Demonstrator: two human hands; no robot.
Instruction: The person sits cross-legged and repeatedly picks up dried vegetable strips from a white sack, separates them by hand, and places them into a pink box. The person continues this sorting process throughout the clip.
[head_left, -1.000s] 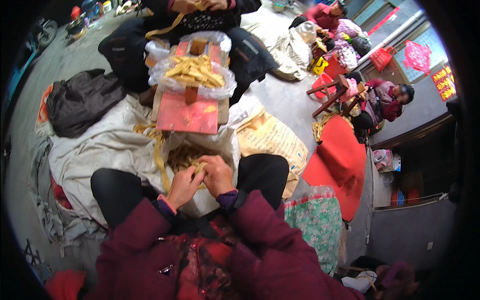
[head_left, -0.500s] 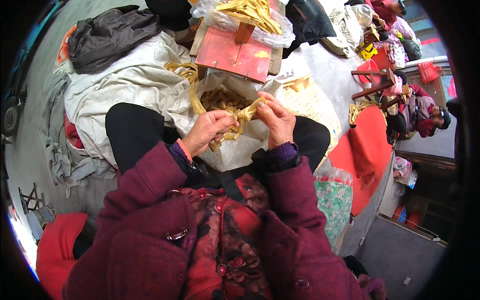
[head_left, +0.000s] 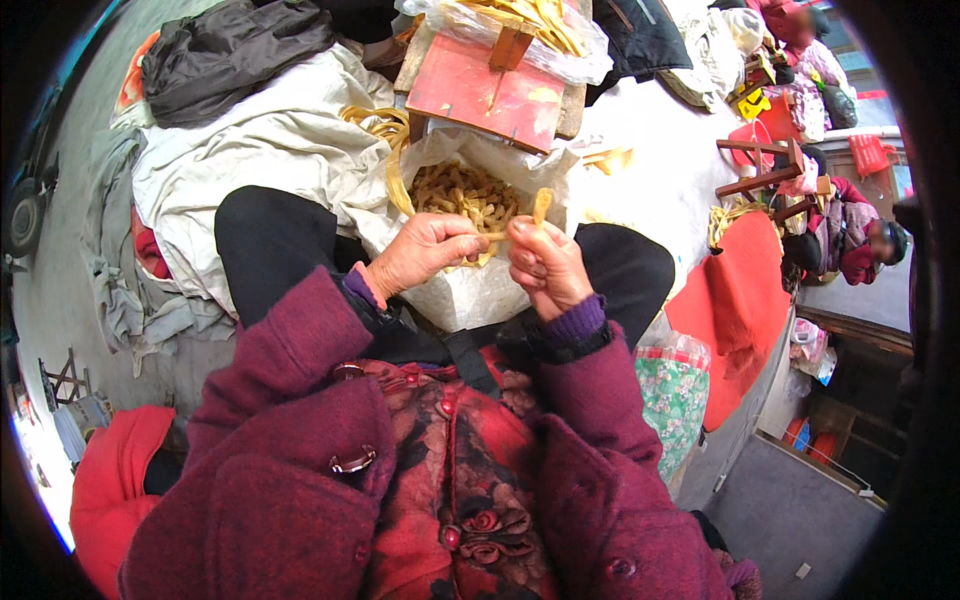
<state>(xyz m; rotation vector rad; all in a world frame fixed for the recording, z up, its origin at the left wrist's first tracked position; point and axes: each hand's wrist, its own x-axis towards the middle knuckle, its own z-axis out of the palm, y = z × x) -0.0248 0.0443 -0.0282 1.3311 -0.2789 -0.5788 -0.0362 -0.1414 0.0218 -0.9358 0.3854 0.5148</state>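
Note:
Over the sack, my left hand pinches a yellowish-tan flat strip between thumb and fingers. My right hand is closed on the same strip a short way to the right, and one end sticks up above its thumb. A short stretch of the strip spans the gap between the hands. Below them, between my knees, an open whitish plastic sack holds a heap of knotted tan strips. Longer loose strips hang over the sack's left rim.
Ahead stands a red wooden board with an upright wood block; plastic film with more strips lies behind it. Pale cloth spreads at left under a dark jacket. Right are red cloth, a wooden stool and another person.
My right hand has curled more tightly around the strip, whose end now points upward. The knot seen between my hands is no longer visible. The view has shifted slightly.

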